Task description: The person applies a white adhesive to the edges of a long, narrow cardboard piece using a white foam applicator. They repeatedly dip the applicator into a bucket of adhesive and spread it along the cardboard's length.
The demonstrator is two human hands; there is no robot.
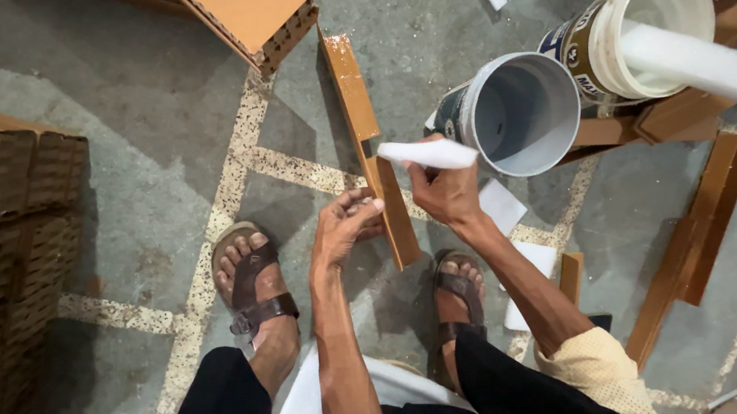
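We are gripping the near end of a long brown strip (374, 155) with our left hand (343, 226), fingers curled around it as it is lying on the concrete floor (131, 151) between our sandalled feet. Our right hand (445, 191) is pinching a white foam piece (427, 154) just beyond it. Farther off, two white buckets (525, 115) are lying tipped on brown boards (696, 244).

Dim, soft shadows, slight edge distortion
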